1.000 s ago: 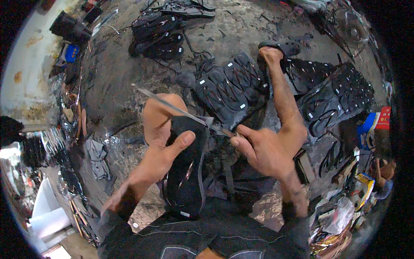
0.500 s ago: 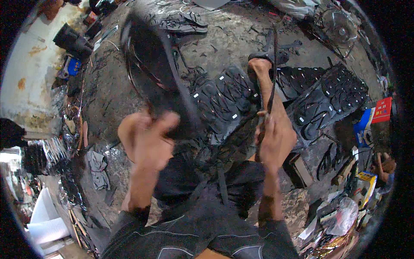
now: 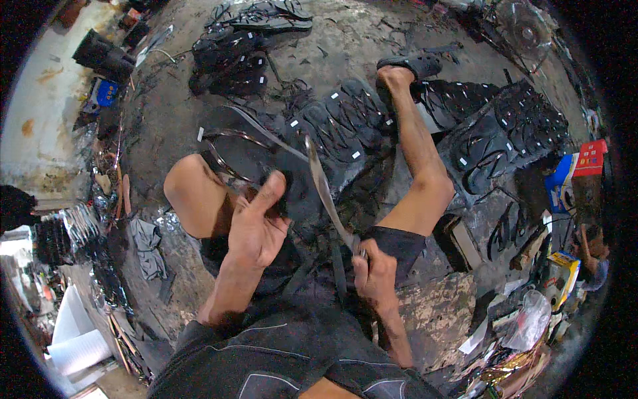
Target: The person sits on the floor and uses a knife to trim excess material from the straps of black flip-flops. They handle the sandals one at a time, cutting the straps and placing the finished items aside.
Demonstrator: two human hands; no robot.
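Note:
My left hand (image 3: 256, 223) grips a black flip-flop (image 3: 232, 143) by its heel end, thumb raised along it. Its shiny dark strap and a small white label show. A thin, curved grey strip (image 3: 262, 130) runs along the flip-flop's right edge toward the knife; I cannot tell whether it is still joined to the sole. In my right hand (image 3: 377, 272) is a knife (image 3: 322, 186) with a long, narrow blade, its tip pointing up and left beside the flip-flop. My fingers are wrapped round its handle, which is mostly hidden.
Rows of black flip-flops (image 3: 345, 126) lie on the floor ahead, and more (image 3: 492, 156) on the right. Another group (image 3: 232, 70) lies far left. My bent legs frame the work. A fan (image 3: 525, 33) stands far right; a person's arm (image 3: 588, 256) shows at the right edge.
The flip-flop has come down and turned from upright to a flatter tilt. My right hand has moved left and nearer my body, bringing the knife next to the flip-flop.

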